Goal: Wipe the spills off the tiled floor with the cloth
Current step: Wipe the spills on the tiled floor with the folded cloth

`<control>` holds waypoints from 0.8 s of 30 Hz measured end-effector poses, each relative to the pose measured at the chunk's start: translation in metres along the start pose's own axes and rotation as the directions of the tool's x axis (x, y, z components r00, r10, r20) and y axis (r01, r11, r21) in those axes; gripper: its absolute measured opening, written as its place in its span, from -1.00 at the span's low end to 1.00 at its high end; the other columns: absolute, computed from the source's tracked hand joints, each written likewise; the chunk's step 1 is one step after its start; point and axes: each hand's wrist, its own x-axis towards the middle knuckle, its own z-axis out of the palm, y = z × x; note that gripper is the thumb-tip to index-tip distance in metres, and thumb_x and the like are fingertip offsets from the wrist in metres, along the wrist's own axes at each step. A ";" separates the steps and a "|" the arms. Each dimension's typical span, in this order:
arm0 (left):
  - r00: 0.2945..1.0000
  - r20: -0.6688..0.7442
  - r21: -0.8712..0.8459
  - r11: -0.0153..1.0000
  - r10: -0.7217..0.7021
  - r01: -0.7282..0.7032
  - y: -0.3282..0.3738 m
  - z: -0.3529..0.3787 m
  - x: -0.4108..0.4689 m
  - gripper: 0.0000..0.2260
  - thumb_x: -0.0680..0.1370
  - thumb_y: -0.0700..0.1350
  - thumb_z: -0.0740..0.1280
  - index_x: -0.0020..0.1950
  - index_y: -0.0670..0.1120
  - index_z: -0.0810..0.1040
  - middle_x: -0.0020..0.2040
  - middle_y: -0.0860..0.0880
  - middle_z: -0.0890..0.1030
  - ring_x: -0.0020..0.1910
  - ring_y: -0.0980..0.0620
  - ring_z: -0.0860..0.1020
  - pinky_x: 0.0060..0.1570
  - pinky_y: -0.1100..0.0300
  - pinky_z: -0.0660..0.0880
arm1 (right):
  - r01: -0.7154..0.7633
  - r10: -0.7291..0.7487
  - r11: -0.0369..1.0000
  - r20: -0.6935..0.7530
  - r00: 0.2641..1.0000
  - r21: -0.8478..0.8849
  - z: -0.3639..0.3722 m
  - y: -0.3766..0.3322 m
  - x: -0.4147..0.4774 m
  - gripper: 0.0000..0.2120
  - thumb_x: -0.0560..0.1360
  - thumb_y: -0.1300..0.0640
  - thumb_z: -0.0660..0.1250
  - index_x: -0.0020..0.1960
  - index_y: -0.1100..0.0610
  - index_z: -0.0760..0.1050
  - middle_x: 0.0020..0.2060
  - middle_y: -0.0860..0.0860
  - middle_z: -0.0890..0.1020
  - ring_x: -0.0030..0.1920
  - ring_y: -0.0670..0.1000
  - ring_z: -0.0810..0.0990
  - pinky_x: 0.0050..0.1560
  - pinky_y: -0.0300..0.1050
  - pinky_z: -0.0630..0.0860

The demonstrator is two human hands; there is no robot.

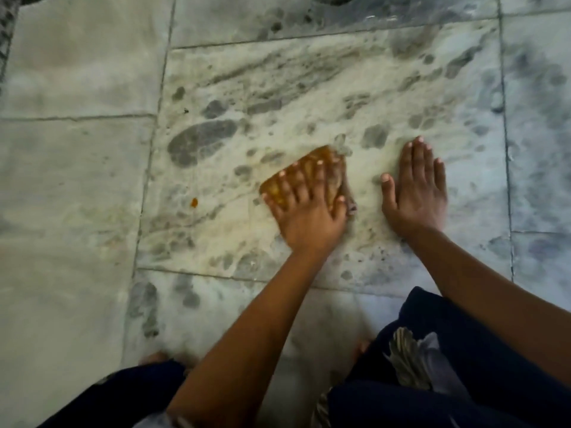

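A small folded cloth (315, 159), stained orange-brown, lies on a mottled grey-and-cream marble tile (309, 88) near the middle of the view. My left hand (309, 208) presses flat on the cloth with its fingers spread, and only the cloth's far edge and sides show around them. My right hand (415, 193) rests palm down on the bare tile just right of the cloth, fingers straight and holding nothing. A small orange spot of spill (194, 202) sits on the same tile, well to the left of the cloth.
Plain pale tiles (77, 180) lie to the left, darker veined ones (540, 118) to the right. My knees in dark trousers (417, 396) and bare toes (154, 356) are at the bottom edge. A dark patterned edge (7, 26) shows at the top left corner.
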 end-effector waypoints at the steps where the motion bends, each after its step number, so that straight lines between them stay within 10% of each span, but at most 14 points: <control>1: 0.997 -0.011 0.025 0.996 0.081 -0.081 0.002 -0.005 0.015 -0.39 0.54 0.26 0.01 0.54 0.14 -0.10 0.57 -0.07 -0.04 0.53 -0.16 -0.14 0.35 -0.30 -0.30 | -0.006 0.006 1.000 -0.003 1.000 -0.003 0.000 0.000 0.000 -0.30 0.51 -0.16 -0.20 0.53 0.21 -0.10 0.53 0.14 -0.03 0.53 0.08 -0.08 0.49 -0.01 -0.17; 4: 0.984 -0.027 0.076 0.982 0.174 -0.172 -0.026 -0.021 0.066 -0.43 0.55 0.27 0.03 0.52 0.19 -0.04 0.57 0.03 0.00 0.53 -0.08 -0.08 0.41 -0.26 -0.22 | -0.044 0.044 0.998 -0.003 0.999 0.033 -0.001 -0.009 0.001 -0.29 0.50 -0.17 -0.19 0.53 0.23 -0.10 0.53 0.16 -0.03 0.53 0.09 -0.08 0.49 -0.01 -0.17; 15: 0.966 -0.154 -0.062 0.978 -0.208 0.201 -0.099 -0.005 0.019 -0.34 0.47 0.26 -0.13 0.54 0.06 0.02 0.55 -0.15 0.03 0.52 -0.22 -0.02 0.37 -0.33 -0.17 | 0.205 -0.205 0.977 -0.014 0.979 0.049 0.017 -0.097 0.029 -0.31 0.53 -0.15 -0.19 0.51 0.27 -0.02 0.51 0.20 0.05 0.52 0.13 -0.02 0.48 -0.05 -0.16; 24: 0.989 -0.149 0.062 0.998 0.015 -0.006 -0.108 -0.031 0.112 -0.45 0.56 0.22 0.00 0.53 0.14 0.00 0.56 -0.02 0.04 0.53 -0.13 -0.02 0.40 -0.30 -0.14 | 0.186 -0.185 0.982 0.011 0.983 -0.045 0.030 -0.107 0.036 -0.31 0.53 -0.16 -0.21 0.52 0.23 -0.06 0.52 0.17 0.02 0.52 0.10 -0.04 0.49 0.01 -0.14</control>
